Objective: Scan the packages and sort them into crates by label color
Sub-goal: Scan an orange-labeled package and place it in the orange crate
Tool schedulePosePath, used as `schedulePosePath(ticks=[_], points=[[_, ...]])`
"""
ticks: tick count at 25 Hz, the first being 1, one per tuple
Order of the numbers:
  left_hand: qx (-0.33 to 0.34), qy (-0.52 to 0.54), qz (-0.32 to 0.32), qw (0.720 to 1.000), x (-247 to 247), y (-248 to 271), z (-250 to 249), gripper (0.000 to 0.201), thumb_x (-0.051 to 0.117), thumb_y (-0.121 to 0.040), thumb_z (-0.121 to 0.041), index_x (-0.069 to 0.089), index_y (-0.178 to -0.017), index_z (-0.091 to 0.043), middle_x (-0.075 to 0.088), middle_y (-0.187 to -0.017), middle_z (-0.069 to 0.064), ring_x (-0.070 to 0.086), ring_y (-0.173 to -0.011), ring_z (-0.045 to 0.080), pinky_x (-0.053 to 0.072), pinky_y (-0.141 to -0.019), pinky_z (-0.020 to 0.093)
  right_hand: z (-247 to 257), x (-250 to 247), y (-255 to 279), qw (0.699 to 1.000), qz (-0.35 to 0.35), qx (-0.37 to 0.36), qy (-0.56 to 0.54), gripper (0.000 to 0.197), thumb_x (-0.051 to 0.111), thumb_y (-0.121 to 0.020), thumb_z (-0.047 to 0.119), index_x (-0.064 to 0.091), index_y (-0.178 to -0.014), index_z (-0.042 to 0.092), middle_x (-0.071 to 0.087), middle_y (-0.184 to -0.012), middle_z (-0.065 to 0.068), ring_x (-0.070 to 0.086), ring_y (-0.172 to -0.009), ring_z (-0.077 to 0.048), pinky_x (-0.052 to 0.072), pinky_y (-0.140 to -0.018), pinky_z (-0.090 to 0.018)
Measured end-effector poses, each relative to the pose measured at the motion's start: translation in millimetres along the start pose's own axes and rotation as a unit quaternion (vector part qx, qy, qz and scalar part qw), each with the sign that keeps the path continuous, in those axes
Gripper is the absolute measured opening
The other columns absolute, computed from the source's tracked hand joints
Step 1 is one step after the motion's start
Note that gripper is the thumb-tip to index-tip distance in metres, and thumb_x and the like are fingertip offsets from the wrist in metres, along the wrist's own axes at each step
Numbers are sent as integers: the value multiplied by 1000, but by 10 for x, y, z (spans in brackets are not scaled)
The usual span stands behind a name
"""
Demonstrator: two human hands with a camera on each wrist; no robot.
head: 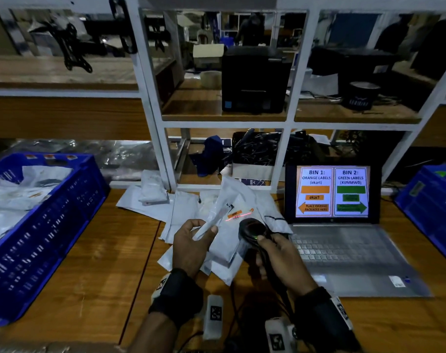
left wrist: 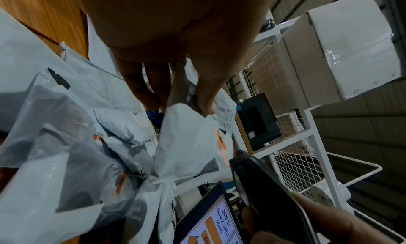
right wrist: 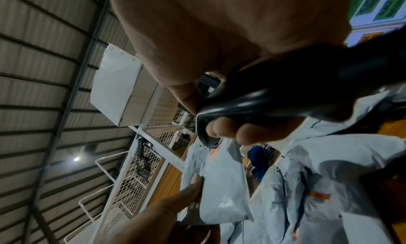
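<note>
My left hand (head: 191,240) pinches the lower edge of a white poly package (head: 232,215) and holds it tilted up over the table. The package carries an orange label (head: 235,214), and a red laser line crosses it. My right hand (head: 277,253) grips a black barcode scanner (head: 253,231), its head aimed at that label from just to the right. In the left wrist view my thumb and fingers (left wrist: 204,98) clamp the package (left wrist: 189,140). The right wrist view shows my fingers (right wrist: 230,131) wrapped around the scanner (right wrist: 274,95).
Several white packages (head: 171,207) lie heaped on the wooden table (head: 94,250) behind my hands. A blue crate (head: 41,225) with packages stands at left, another blue crate (head: 430,207) at right. An open laptop (head: 339,225) shows the bin chart. A white shelf frame (head: 160,149) rises behind.
</note>
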State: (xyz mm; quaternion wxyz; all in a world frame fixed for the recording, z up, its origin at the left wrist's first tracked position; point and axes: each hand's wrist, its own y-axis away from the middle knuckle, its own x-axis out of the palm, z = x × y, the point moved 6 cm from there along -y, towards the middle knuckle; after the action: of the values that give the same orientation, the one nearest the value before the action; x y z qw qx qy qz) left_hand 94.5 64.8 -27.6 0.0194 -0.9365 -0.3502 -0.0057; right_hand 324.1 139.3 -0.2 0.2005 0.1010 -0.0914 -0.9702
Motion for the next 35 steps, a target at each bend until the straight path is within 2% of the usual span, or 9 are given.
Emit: schedulePosePath(ticks=[4, 10, 16, 19, 21, 23, 25, 28, 35], points=[[2, -6, -7, 1000, -15, -45, -2, 22, 87, -87, -19, 69, -96, -10, 75, -89, 17, 67, -79, 21, 56, -63, 35, 20, 73, -43, 1000, 1, 3, -10, 30, 59, -102, 31, 58, -94, 2, 65, -63, -16, 57, -51, -27, 47, -52, -38], [2, -15, -3, 1000, -47, -86, -38, 20, 87, -87, -20, 70, -96, -12, 76, -88, 12, 67, -78, 18, 57, -69, 40, 54, 117, -81, 1000, 10, 3, -15, 31, 60, -101, 32, 56, -95, 2, 64, -63, -15, 55, -52, -27, 45, -54, -38], [6, -14, -2, 1000, -48, -74, -91, 19, 85, -88, -15, 69, -95, -9, 72, -81, 10, 61, -69, 12, 53, -61, 32, 57, 128, -56, 1000, 17, 9, -13, 32, 59, -101, 34, 57, -98, 2, 65, -64, -13, 57, -53, -25, 47, -55, -38], [10, -12, -7, 1000, -54, -51, -82, 19, 86, -87, -15, 69, -94, -10, 71, -77, 3, 61, -66, 8, 53, -57, 28, 32, 70, -57, 1000, 12, 2, 3, 33, 60, -101, 35, 59, -98, 2, 67, -65, -12, 58, -53, -25, 48, -54, -36], [9, -14, -13, 1000, -55, -26, -62, 19, 86, -87, -15, 69, -94, -11, 72, -77, 1, 62, -65, 6, 53, -57, 27, -86, -35, -84, 1000, 3, 4, 22, 36, 64, -97, 43, 62, -99, 7, 69, -69, -8, 62, -56, -25, 51, -56, -37], [6, -17, -21, 1000, -52, 20, -36, 20, 86, -87, -14, 68, -95, -10, 72, -77, 1, 62, -64, 3, 52, -55, 24, -238, -189, -117, 998, -17, 11, 67, 36, 74, -84, 55, 64, -96, 22, 72, -80, -2, 69, -71, -24, 55, -68, -39], [3, -17, -31, 999, -48, 89, -30, 20, 86, -88, -15, 68, -96, -9, 72, -77, 2, 63, -64, 5, 52, -53, 24, -409, -339, -128, 990, -27, 25, 135, 31, 85, -78, 41, 59, -91, 31, 69, -92, 4, 67, -89, -21, 52, -81, -36], [-7, -17, -40, 999, -58, 170, -12, 22, 86, -88, -17, 69, -99, -8, 75, -84, 9, 67, -71, 14, 57, -57, 32, -733, -499, -162, 967, -23, 69, 246, 29, 83, -81, 16, 58, -88, 28, 68, -97, 0, 64, -94, -22, 47, -82, -30], [15, -58, -58, 997, -114, 399, -131, 33, 85, -86, -36, 68, -106, -15, 75, -102, 5, 71, -98, 29, 61, -76, 44, -1159, -615, -246, 943, 1, 107, 316, 14, 74, -90, 19, 64, -100, 19, 70, -103, -8, 66, -97, -25, 52, -86, -33]])
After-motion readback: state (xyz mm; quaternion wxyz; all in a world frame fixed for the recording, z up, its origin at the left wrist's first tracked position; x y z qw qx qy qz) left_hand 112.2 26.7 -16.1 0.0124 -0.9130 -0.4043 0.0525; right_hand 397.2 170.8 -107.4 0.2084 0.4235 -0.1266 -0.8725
